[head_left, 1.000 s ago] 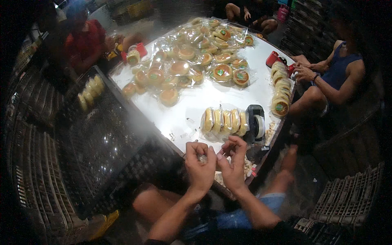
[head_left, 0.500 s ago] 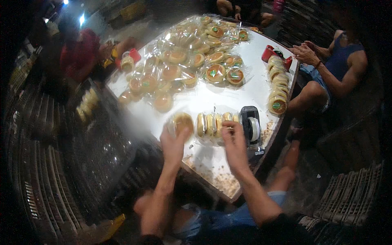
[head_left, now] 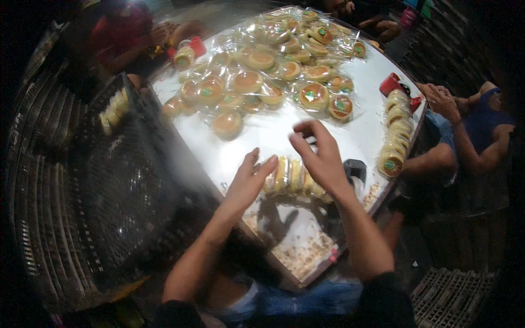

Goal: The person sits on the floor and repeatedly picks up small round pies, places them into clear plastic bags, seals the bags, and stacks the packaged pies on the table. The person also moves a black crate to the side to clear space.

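Observation:
On the table, a row of round buns in clear wrappers point(head_left: 296, 176) stands on edge, side by side. My left hand point(head_left: 247, 183) is at the row's left end, thumb apart from the fingers and reaching over the end bun. My right hand point(head_left: 322, 156) hovers above the right part of the row, fingers curved with a gap to the thumb; nothing shows in it. Partly behind that hand is a black tape dispenser point(head_left: 355, 167). Beyond both hands lies a pile of wrapped buns point(head_left: 247, 82), some with a green mark on top.
Along the right edge runs another bun row point(head_left: 395, 134), with a red tape dispenser point(head_left: 390, 83) at its far end and a person's hands point(head_left: 440, 101) beside it. Another person sits far left by a red dispenser point(head_left: 197, 46). Crumbs point(head_left: 303, 251) cover the near corner. A dark crate point(head_left: 117, 180) stands left.
The bun in my left hand has gone to the row's left end, and the hand has opened beside it. My right hand has risen from the row. The view has shifted.

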`<state>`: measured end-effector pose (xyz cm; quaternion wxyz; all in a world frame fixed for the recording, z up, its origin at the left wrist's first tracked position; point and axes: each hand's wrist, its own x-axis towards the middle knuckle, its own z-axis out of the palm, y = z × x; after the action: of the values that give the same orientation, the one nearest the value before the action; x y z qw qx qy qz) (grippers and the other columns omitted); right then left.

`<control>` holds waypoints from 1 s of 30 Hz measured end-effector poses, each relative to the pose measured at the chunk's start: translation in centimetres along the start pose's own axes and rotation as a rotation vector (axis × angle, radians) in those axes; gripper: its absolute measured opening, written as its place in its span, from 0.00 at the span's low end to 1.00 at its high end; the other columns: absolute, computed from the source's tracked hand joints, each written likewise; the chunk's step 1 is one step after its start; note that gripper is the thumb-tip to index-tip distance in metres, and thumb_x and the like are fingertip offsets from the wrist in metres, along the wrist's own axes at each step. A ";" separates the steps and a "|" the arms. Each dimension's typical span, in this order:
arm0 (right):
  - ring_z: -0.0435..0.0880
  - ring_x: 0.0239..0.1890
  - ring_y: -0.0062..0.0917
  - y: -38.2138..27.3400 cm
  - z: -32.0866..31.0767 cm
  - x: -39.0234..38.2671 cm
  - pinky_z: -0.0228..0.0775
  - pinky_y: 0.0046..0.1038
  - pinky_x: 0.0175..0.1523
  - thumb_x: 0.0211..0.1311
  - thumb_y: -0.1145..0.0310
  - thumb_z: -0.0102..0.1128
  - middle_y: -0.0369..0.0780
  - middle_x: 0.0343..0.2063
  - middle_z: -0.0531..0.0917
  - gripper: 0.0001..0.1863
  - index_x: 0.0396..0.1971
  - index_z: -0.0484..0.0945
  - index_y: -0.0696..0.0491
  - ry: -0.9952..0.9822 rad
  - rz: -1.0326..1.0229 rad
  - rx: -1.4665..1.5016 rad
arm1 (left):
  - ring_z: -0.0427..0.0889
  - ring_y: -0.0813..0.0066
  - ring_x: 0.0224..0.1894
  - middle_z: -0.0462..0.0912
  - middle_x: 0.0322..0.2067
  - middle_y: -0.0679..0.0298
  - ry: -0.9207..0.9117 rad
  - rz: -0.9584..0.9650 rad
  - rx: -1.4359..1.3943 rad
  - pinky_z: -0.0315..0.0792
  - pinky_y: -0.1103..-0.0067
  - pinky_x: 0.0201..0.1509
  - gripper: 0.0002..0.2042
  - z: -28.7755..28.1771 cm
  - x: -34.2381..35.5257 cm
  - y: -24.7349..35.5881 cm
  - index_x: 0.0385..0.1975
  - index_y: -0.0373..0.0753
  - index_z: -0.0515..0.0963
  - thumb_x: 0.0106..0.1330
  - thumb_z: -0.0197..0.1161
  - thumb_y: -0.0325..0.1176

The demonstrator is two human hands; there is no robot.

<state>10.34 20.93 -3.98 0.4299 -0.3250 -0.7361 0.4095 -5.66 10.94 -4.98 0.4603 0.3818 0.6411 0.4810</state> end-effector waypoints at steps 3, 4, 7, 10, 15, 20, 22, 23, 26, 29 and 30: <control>0.75 0.48 0.47 4.5 6.0 8.7 0.66 0.44 0.54 0.58 0.63 0.59 0.50 0.42 0.78 0.18 0.45 0.73 0.59 -0.041 -0.218 -0.447 | 0.65 0.54 0.65 0.62 0.62 0.40 -0.041 0.143 -0.058 0.60 0.66 0.67 0.39 -1.1 -1.5 2.2 0.64 0.25 0.56 0.67 0.58 0.53; 0.72 0.55 0.43 6.0 8.0 11.4 0.66 0.43 0.57 0.57 0.68 0.61 0.48 0.51 0.76 0.27 0.57 0.66 0.54 -0.082 -0.189 -0.666 | 0.65 0.55 0.64 0.65 0.61 0.43 0.009 0.156 -0.036 0.58 0.66 0.67 0.34 -1.3 -1.7 2.7 0.62 0.29 0.60 0.68 0.57 0.51; 0.69 0.59 0.45 9.7 13.1 16.9 0.65 0.44 0.59 0.57 0.67 0.60 0.50 0.55 0.73 0.29 0.59 0.65 0.52 -0.062 -0.377 -0.859 | 0.60 0.59 0.63 0.68 0.58 0.51 0.200 0.180 0.078 0.52 0.66 0.68 0.28 -2.5 -2.5 3.3 0.61 0.34 0.64 0.69 0.56 0.48; 0.70 0.60 0.44 11.7 15.1 20.0 0.66 0.43 0.59 0.57 0.65 0.59 0.51 0.54 0.74 0.29 0.60 0.64 0.51 -0.099 -0.199 -0.950 | 0.61 0.61 0.61 0.67 0.59 0.53 0.266 0.263 -0.127 0.52 0.68 0.67 0.27 -3.3 -2.6 3.5 0.60 0.35 0.64 0.69 0.56 0.47; 0.74 0.56 0.43 8.6 12.2 21.3 0.67 0.40 0.58 0.57 0.62 0.59 0.51 0.49 0.78 0.25 0.55 0.69 0.52 -0.010 0.199 -0.648 | 0.63 0.61 0.61 0.66 0.59 0.52 0.332 0.191 -0.167 0.55 0.68 0.66 0.26 -3.8 -2.7 3.9 0.60 0.34 0.63 0.69 0.58 0.44; 0.71 0.57 0.41 -0.3 5.5 9.2 0.61 0.39 0.60 0.47 0.70 0.68 0.46 0.50 0.75 0.24 0.48 0.77 0.48 0.031 -0.564 -0.469 | 0.66 0.52 0.63 0.63 0.62 0.44 0.353 -0.004 -0.723 0.59 0.59 0.66 0.42 -4.3 -2.3 4.2 0.67 0.29 0.51 0.70 0.37 0.65; 0.67 0.60 0.41 -3.5 2.9 2.9 0.57 0.43 0.62 0.39 0.69 0.73 0.41 0.53 0.73 0.24 0.42 0.83 0.40 -0.016 -0.557 -0.647 | 0.70 0.51 0.60 0.65 0.60 0.42 0.151 -0.129 -0.831 0.64 0.58 0.63 0.42 -4.8 -2.2 4.2 0.65 0.28 0.55 0.69 0.37 0.66; 0.68 0.59 0.44 -4.8 2.0 0.3 0.57 0.45 0.62 0.40 0.69 0.71 0.39 0.54 0.74 0.22 0.40 0.84 0.33 -0.063 -0.518 -0.725 | 0.72 0.51 0.58 0.67 0.59 0.42 0.034 -0.181 -0.833 0.66 0.59 0.62 0.42 -5.0 -2.2 4.2 0.64 0.27 0.57 0.69 0.36 0.66; 0.64 0.62 0.42 -7.2 0.9 -4.5 0.57 0.48 0.63 0.44 0.64 0.70 0.38 0.57 0.72 0.21 0.43 0.83 0.31 -0.126 -0.743 -0.675 | 0.80 0.70 0.40 0.81 0.38 0.55 -0.085 -0.151 -0.466 0.73 0.75 0.49 0.38 -4.1 -2.5 4.2 0.50 0.30 0.73 0.70 0.36 0.66; 0.64 0.63 0.42 -8.0 -0.2 -7.4 0.58 0.44 0.65 0.45 0.70 0.69 0.39 0.58 0.70 0.21 0.42 0.83 0.33 -0.160 -0.702 -0.660 | 0.77 0.76 0.32 0.79 0.27 0.61 0.020 0.093 -0.347 0.71 0.81 0.40 0.31 -1.4 -3.6 4.0 0.37 0.31 0.77 0.75 0.38 0.57; 0.64 0.63 0.42 -7.9 -0.5 -8.0 0.58 0.44 0.65 0.48 0.70 0.68 0.40 0.58 0.70 0.22 0.44 0.82 0.34 -0.136 -0.618 -0.652 | 0.76 0.77 0.31 0.78 0.27 0.62 0.080 0.206 -0.338 0.71 0.81 0.39 0.29 -0.2 -4.2 3.8 0.35 0.31 0.76 0.75 0.38 0.55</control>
<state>13.16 10.85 0.20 0.3577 -0.1807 -0.9157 0.0291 -4.48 7.87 -0.30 0.4402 0.3432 0.5266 0.6412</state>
